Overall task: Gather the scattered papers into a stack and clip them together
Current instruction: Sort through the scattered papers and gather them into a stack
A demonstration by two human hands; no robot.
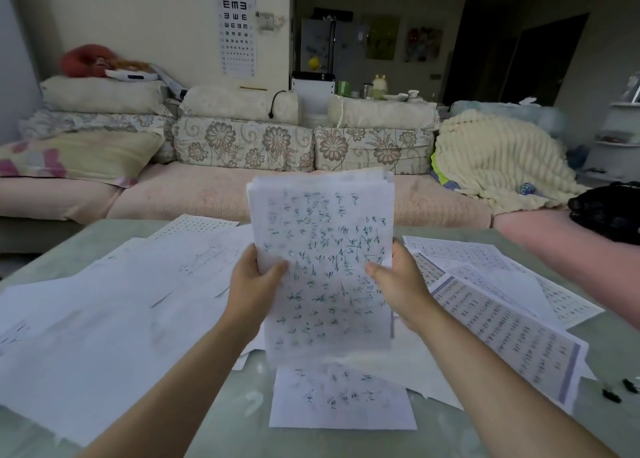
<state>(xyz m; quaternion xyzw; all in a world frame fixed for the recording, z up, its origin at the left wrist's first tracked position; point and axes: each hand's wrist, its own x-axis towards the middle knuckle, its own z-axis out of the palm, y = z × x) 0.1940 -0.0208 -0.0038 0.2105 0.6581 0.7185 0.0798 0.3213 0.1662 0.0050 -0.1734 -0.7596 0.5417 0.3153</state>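
Note:
I hold a stack of handwritten papers (323,249) upright above the table, its lower edge blurred. My left hand (254,281) grips the stack's left edge, thumb on the front sheet. My right hand (398,281) grips the right edge the same way. More loose papers (104,312) lie scattered over the table on the left, printed sheets (502,322) lie on the right, and one handwritten sheet (341,398) lies flat below the stack. Two small black binder clips (620,390) rest on the table at the far right.
The pale green glass table (225,416) stretches in front of me. Behind it runs a pink sofa (194,194) with floral cushions and a cream blanket (495,159). Another person's arm (571,260) reaches in from the right above the table.

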